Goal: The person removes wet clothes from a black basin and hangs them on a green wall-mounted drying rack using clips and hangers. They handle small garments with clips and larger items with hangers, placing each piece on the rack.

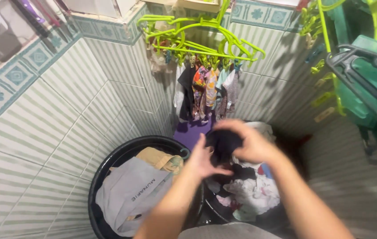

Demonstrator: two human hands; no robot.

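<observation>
Your left hand [204,160] and right hand [250,142] are both closed on a small dark garment [222,144], bunched between them at frame centre, held up over the heap of wet-looking mixed laundry [252,190] at 5 o'clock. The fingers wrap the cloth from either side, though the blur hides just how firmly. The likeliest slip, as I judge it, is the garment sliding out of your hands and dropping back into that heap, or down the gap between it and the black tub [108,168] at 7 o'clock, where a grey cloth [131,190] and a tan one [157,158] already lie. Pull the bunch apart unevenly and one hand may lose its edge. The lime-green peg hanger [197,37] at 12 o'clock is already crowded with small hanging clothes [206,90]; a careless reach up there could knock a piece loose or tangle its clips. The green rack [365,84] at 2 o'clock sits near your right elbow, so a wide swing could catch it.
</observation>
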